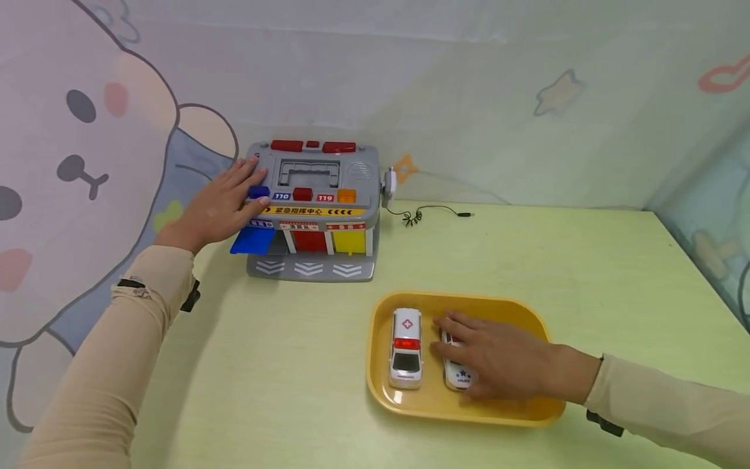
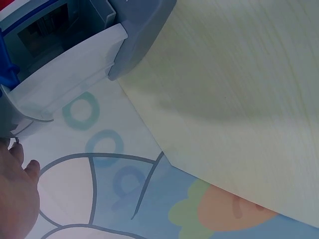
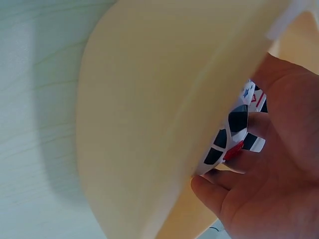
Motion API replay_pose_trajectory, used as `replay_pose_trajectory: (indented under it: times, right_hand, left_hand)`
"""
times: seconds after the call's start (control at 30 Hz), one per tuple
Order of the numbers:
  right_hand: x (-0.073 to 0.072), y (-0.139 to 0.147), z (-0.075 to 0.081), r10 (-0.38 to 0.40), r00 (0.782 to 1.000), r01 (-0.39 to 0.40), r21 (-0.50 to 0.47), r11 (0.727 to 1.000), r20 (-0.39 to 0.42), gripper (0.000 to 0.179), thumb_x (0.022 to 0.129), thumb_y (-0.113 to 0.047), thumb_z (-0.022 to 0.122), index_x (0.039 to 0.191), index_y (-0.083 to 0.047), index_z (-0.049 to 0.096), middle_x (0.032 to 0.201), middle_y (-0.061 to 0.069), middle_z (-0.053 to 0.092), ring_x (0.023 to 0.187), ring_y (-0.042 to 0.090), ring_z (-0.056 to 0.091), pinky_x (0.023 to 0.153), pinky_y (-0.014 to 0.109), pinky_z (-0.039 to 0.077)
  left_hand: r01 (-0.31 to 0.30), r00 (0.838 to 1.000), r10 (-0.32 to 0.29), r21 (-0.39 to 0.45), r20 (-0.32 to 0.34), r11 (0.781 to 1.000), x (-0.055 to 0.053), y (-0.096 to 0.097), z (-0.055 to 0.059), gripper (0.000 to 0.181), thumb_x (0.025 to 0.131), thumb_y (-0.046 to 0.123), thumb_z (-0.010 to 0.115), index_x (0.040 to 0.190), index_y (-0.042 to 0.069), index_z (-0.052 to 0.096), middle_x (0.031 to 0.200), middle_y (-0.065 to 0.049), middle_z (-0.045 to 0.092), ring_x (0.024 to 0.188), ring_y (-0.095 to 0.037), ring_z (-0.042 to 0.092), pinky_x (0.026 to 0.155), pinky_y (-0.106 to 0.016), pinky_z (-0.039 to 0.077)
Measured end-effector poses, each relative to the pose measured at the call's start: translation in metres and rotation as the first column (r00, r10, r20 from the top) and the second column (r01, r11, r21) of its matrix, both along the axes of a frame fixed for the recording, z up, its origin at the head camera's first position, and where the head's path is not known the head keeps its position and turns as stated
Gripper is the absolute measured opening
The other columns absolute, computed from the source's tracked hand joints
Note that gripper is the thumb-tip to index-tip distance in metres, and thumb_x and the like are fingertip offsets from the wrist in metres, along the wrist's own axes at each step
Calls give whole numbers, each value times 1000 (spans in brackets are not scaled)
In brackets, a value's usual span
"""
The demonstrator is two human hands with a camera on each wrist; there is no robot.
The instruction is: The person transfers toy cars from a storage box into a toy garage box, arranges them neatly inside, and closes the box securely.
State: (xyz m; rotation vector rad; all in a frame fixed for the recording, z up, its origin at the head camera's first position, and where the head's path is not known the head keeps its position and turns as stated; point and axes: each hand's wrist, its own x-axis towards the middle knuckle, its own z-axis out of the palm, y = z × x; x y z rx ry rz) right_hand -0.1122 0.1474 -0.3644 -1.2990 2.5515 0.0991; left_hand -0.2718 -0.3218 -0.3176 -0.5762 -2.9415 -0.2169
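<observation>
Beige long sleeves point(image 1: 102, 365), wrinkled; small black fittings point(image 1: 190, 296) near both cuffs point(image 1: 603, 384).

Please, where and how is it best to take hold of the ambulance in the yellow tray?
I would pinch the ambulance across its two long sides, near the middle, coming straight down from above. It stands upright, roof up, longer than wide, with a gap showing along each side. The rim of the yellow tray surrounds it, so a low sideways approach would probably be harder.
</observation>
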Motion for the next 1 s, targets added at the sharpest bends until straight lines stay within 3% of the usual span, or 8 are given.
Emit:
replay_pose_trajectory:
  times: [0.17,0.4,1.0]
  right_hand:
    - [-2,-1,2,1,1000,-1,9,1000,12,77,81,-57,76,146,-24,50,161,13,36,147,38,36,117,50,36]
    - [-4,-3,4,10,999,-11,25,1000,30,74,79,-58,77,142,-27,54,159,12,38,145,39,38,117,55,35]
    - [-10,-5,3,32,997,-32,0,999,70,62,78,-50,82,133,-28,62,152,7,47,137,32,45,110,47,46]
  left_hand:
    - [7,1000,-7,10,3,1000,0,2,1,73,104,54,33,160,11,19,169,-12,6,157,-36,1,126,-54,9]
    - [13,1000,-13,9,-3,1000,-2,1,0,72,104,54,33,160,11,19,169,-12,6,157,-37,2,125,-55,10]
    - [6,1000,-7,32,8,999,-3,-2,-2,73,104,55,33,161,13,18,170,-9,5,157,-36,2,124,-58,12]
